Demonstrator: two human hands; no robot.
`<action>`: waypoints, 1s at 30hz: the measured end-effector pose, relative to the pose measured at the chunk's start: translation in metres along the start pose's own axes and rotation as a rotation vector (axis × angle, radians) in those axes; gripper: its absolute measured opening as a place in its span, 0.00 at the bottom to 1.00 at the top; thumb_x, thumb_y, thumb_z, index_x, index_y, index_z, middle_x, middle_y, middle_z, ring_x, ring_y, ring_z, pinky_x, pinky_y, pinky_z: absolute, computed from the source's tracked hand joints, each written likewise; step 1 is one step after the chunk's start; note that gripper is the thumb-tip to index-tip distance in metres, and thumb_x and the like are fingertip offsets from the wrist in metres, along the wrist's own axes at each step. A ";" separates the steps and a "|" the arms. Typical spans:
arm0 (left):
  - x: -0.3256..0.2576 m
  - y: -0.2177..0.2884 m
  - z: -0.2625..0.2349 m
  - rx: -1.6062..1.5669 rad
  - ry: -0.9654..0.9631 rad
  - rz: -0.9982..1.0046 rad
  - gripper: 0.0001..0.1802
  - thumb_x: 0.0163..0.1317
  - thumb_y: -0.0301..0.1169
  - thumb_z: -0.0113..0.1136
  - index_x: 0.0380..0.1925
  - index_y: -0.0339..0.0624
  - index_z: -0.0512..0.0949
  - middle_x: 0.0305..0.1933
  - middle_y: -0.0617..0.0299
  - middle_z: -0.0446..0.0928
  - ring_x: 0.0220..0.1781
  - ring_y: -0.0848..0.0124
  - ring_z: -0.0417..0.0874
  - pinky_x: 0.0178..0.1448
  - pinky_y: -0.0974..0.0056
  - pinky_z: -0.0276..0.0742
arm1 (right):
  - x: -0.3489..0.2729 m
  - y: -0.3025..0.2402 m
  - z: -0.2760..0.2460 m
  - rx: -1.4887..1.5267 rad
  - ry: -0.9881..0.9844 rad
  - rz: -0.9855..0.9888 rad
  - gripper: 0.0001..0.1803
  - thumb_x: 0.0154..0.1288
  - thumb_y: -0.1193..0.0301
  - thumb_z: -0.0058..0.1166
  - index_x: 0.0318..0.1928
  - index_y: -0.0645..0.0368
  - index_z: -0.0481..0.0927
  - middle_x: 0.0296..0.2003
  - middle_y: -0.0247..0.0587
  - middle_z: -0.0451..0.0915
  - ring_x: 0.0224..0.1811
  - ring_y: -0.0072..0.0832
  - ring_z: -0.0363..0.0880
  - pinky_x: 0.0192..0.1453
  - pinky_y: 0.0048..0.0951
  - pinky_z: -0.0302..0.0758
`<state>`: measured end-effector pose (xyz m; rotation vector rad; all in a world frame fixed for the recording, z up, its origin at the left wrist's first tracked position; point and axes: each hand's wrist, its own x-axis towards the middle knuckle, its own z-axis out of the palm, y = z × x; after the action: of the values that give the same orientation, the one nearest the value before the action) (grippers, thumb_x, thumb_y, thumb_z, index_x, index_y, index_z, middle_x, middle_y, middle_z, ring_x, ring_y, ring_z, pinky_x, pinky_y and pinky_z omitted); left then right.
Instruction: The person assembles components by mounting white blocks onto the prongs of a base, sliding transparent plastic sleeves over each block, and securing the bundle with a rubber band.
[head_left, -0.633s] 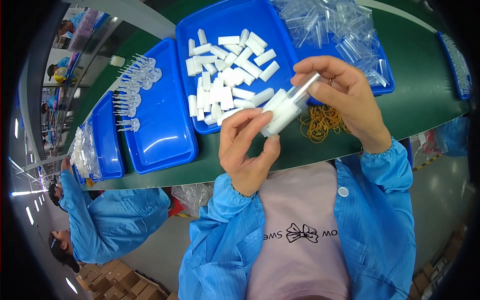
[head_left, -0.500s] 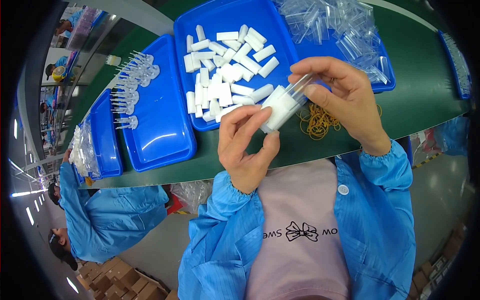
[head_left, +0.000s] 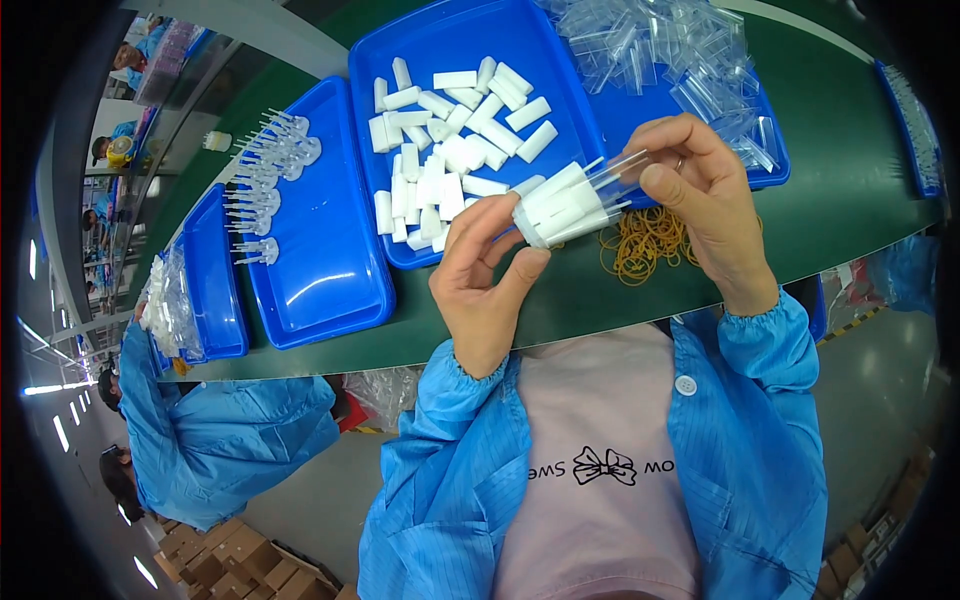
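Observation:
Between my hands is a bundle of white blocks (head_left: 560, 208) with clear plastic pieces around it, tilted up toward the right. My left hand (head_left: 485, 275) has its fingers and thumb closed around the bundle's lower left end. At the other end, my right hand (head_left: 708, 205) pinches the clear plastic pieces (head_left: 622, 176) that stick out past the blocks. Thin white tips show among them. How the parts join inside the bundle I cannot tell. Just beyond lie loose white blocks (head_left: 495, 132) in a blue tray (head_left: 365, 60).
Yellow rubber bands (head_left: 640, 250) lie on the green table (head_left: 840, 190) below my right hand. Clear plastic pieces (head_left: 640, 45) heap up in a tray at the far right. Another blue tray (head_left: 335, 290) holds clear pronged parts (head_left: 270, 185). A person in blue (head_left: 235, 430) works at left.
The bundle has turned flatter, and more of its white blocks and tips show. My left hand has shifted slightly left and down, gripping nearer the bundle's end.

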<state>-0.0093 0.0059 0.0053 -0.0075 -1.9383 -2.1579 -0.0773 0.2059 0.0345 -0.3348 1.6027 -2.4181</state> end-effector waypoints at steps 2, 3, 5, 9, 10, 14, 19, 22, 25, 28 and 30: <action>0.001 0.000 0.000 0.051 -0.004 -0.041 0.25 0.50 0.15 0.64 0.51 0.31 0.73 0.56 0.53 0.68 0.56 0.65 0.74 0.57 0.62 0.75 | 0.000 0.002 -0.004 -0.307 0.038 -0.088 0.10 0.59 0.72 0.59 0.40 0.62 0.77 0.36 0.34 0.77 0.42 0.20 0.75 0.52 0.22 0.70; 0.000 -0.003 -0.001 0.043 0.000 -0.019 0.25 0.50 0.15 0.64 0.51 0.31 0.74 0.56 0.52 0.69 0.56 0.65 0.74 0.57 0.63 0.75 | -0.001 0.002 -0.005 -0.306 0.035 -0.088 0.10 0.59 0.72 0.59 0.40 0.62 0.77 0.36 0.34 0.77 0.42 0.20 0.75 0.52 0.22 0.70; -0.001 -0.005 -0.003 0.036 0.007 0.002 0.24 0.50 0.16 0.65 0.50 0.31 0.74 0.56 0.51 0.69 0.56 0.64 0.75 0.57 0.63 0.75 | -0.004 0.002 -0.008 -0.347 0.002 -0.078 0.08 0.58 0.73 0.60 0.37 0.62 0.77 0.36 0.33 0.76 0.41 0.20 0.74 0.50 0.21 0.69; -0.002 -0.004 -0.007 -0.140 -0.100 0.008 0.23 0.51 0.17 0.64 0.50 0.31 0.74 0.57 0.50 0.68 0.55 0.64 0.75 0.57 0.63 0.75 | -0.009 -0.001 -0.010 -0.318 -0.012 -0.051 0.08 0.57 0.74 0.60 0.37 0.62 0.77 0.36 0.33 0.76 0.42 0.20 0.73 0.50 0.22 0.68; -0.002 -0.003 -0.006 -0.176 -0.084 -0.038 0.23 0.52 0.17 0.64 0.50 0.31 0.74 0.58 0.50 0.68 0.55 0.63 0.75 0.58 0.62 0.75 | -0.011 -0.002 -0.008 -0.303 -0.006 -0.055 0.08 0.57 0.74 0.60 0.37 0.62 0.77 0.36 0.33 0.76 0.42 0.20 0.73 0.49 0.22 0.68; -0.001 0.010 -0.001 -0.307 0.001 -0.198 0.22 0.52 0.17 0.64 0.50 0.30 0.74 0.56 0.51 0.69 0.55 0.63 0.75 0.60 0.61 0.74 | -0.013 -0.006 -0.007 -0.333 -0.041 -0.113 0.08 0.54 0.75 0.63 0.35 0.61 0.78 0.35 0.34 0.76 0.42 0.21 0.72 0.49 0.23 0.68; -0.006 0.009 -0.003 -0.143 -0.101 -0.049 0.24 0.49 0.17 0.66 0.49 0.30 0.75 0.51 0.53 0.71 0.53 0.63 0.76 0.60 0.61 0.74 | -0.017 -0.008 -0.002 -0.386 -0.068 -0.155 0.09 0.51 0.75 0.66 0.34 0.60 0.81 0.34 0.34 0.77 0.41 0.22 0.72 0.48 0.23 0.68; -0.009 0.012 -0.003 -0.113 -0.098 0.006 0.24 0.48 0.17 0.67 0.48 0.30 0.75 0.51 0.53 0.70 0.53 0.63 0.77 0.60 0.61 0.75 | -0.021 -0.008 0.003 -0.401 -0.070 -0.197 0.10 0.49 0.76 0.67 0.33 0.60 0.81 0.34 0.35 0.79 0.41 0.24 0.72 0.47 0.25 0.69; -0.011 0.015 -0.003 -0.095 -0.103 0.027 0.24 0.48 0.17 0.68 0.48 0.30 0.76 0.51 0.53 0.70 0.52 0.63 0.77 0.59 0.61 0.75 | -0.025 -0.010 0.006 -0.484 -0.068 -0.320 0.10 0.48 0.76 0.67 0.32 0.59 0.81 0.33 0.35 0.81 0.40 0.26 0.72 0.46 0.26 0.68; -0.009 0.016 -0.002 -0.126 -0.072 0.012 0.23 0.47 0.17 0.68 0.47 0.31 0.76 0.51 0.54 0.70 0.52 0.63 0.77 0.59 0.61 0.75 | -0.029 -0.018 0.010 -0.621 -0.090 -0.448 0.09 0.46 0.76 0.68 0.31 0.59 0.82 0.33 0.35 0.81 0.40 0.27 0.72 0.45 0.27 0.68; -0.010 0.016 -0.002 -0.129 -0.088 0.013 0.24 0.46 0.17 0.68 0.47 0.31 0.76 0.51 0.54 0.70 0.53 0.63 0.77 0.59 0.60 0.75 | -0.029 -0.021 0.012 -0.690 -0.112 -0.486 0.09 0.46 0.76 0.68 0.30 0.59 0.82 0.33 0.36 0.81 0.39 0.28 0.72 0.45 0.28 0.68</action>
<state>0.0036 0.0046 0.0192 -0.1392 -1.8352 -2.3059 -0.0470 0.2119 0.0562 -1.0562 2.4867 -1.9741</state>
